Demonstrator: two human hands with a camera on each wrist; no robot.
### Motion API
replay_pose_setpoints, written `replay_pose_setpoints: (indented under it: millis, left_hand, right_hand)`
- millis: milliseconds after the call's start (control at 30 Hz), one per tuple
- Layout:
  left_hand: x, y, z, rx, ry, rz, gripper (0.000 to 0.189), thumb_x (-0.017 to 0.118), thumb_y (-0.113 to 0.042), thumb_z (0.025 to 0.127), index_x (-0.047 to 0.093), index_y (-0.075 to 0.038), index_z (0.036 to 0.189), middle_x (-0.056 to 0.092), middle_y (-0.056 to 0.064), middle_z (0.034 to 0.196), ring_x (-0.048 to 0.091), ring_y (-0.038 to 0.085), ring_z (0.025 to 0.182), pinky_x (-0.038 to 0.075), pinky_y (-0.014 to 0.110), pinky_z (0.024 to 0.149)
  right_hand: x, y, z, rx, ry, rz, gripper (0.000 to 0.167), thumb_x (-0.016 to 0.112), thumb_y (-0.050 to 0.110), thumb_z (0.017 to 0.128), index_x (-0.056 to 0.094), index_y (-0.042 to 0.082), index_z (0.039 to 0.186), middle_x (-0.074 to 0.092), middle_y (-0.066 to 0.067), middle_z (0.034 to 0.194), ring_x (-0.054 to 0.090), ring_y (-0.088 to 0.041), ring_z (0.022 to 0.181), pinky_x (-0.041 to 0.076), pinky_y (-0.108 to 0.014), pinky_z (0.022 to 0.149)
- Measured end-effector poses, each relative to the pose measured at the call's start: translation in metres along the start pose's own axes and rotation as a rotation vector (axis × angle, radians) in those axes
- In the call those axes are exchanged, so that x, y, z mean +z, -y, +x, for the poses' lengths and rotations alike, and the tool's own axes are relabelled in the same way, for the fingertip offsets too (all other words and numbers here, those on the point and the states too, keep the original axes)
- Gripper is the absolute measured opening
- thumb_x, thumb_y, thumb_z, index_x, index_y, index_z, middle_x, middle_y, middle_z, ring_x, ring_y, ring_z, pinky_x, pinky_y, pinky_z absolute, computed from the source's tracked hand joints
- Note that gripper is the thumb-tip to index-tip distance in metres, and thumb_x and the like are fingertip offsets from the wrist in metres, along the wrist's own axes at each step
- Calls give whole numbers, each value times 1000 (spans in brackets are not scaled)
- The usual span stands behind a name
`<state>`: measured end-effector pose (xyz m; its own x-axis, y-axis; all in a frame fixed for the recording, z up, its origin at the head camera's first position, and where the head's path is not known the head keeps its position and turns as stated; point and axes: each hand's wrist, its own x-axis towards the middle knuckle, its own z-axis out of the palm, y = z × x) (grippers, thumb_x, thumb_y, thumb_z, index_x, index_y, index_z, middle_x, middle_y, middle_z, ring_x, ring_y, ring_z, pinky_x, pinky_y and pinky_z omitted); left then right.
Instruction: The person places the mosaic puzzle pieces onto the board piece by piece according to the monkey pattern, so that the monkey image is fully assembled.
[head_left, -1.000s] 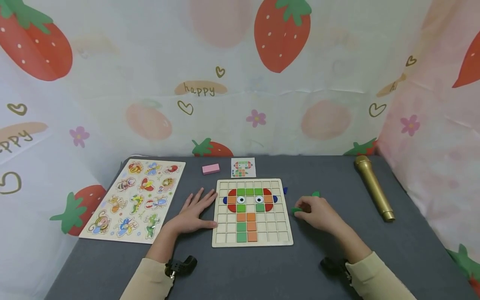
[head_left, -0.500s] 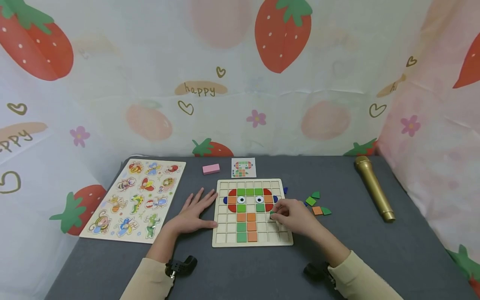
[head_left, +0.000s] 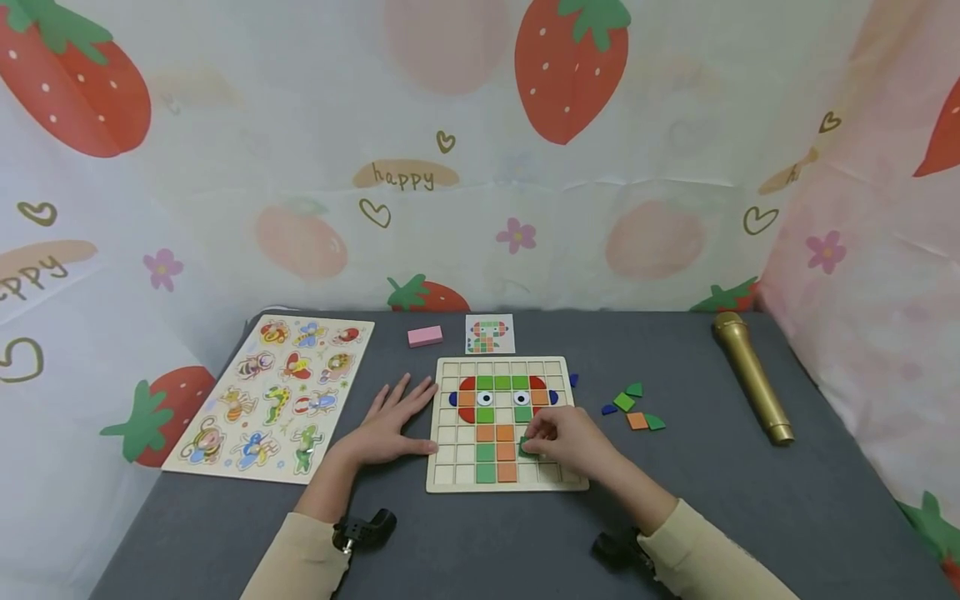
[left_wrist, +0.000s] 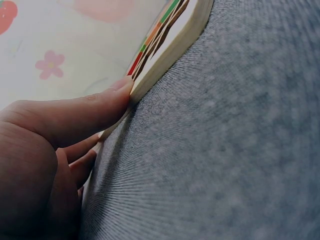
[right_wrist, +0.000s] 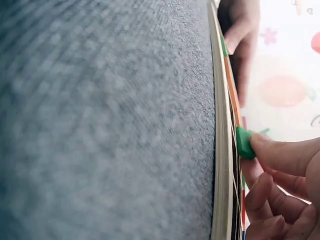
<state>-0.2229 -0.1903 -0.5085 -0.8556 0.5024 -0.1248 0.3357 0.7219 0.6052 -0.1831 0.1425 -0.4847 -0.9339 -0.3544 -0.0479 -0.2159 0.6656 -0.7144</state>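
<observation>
In the head view, a pale wooden grid board (head_left: pixel 446 454) lies on the dark table, its cells partly filled with red, green, orange and blue tiles and two eye pieces. My left hand (head_left: pixel 381 435) rests with fingers spread at the board's left edge. The left thumb (left_wrist: pixel 112 102) touches that edge in the left wrist view. Over the lower right part of the grid, my right hand (head_left: pixel 567 439) pinches a green tile (right_wrist: pixel 244 143) between thumb and fingers. This tile sits at the board's surface, beside the column of orange tiles (head_left: pixel 506 452).
Right of the board lie several loose tiles, among them a green square (head_left: pixel 624 402) and an orange square (head_left: pixel 637 421). A pattern card (head_left: pixel 490 334) and a pink block (head_left: pixel 425 336) sit behind it. An animal puzzle board (head_left: pixel 358 346) lies left, a gold microphone (head_left: pixel 752 379) right.
My right hand has carried the green tile leftward from the loose pile onto the grid, uncovering the tiles there. My left hand has stayed at the board's left edge.
</observation>
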Motion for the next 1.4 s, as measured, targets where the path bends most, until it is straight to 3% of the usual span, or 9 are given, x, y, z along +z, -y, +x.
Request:
replay_pose_setpoints:
  millis: [500, 900, 1400]
  left_hand:
    - [0, -1, 0, 6, -1, -13, 99, 73, -56, 86, 23, -20, 163, 14, 2, 171, -7, 33, 158, -8, 57, 124]
    - [-1, -3, 0, 7, -2, -11, 99, 74, -55, 86, 23, -20, 163, 14, 3, 171, -6, 35, 157, -8, 58, 124]
    - [0, -1, 0, 4, -1, -20, 98, 74, -56, 85, 24, -21, 163, 14, 2, 171, -6, 34, 158, -7, 58, 124]
  right_hand:
    - [0, 0, 1, -31, 15, -59, 8, 80, 20, 87, 74, 19, 83, 65, 10, 74, 56, -7, 66, 46, -25, 60]
    - [-36, -15, -7, 66, -74, -35, 4, 76, 16, 91, 75, 13, 94, 67, 4, 82, 59, -12, 72, 51, -29, 60]
    - [-66, -45, -15, 124, -178, -49, 16, 76, 14, 91, 75, 10, 106, 73, -4, 99, 65, -18, 82, 52, -31, 62]
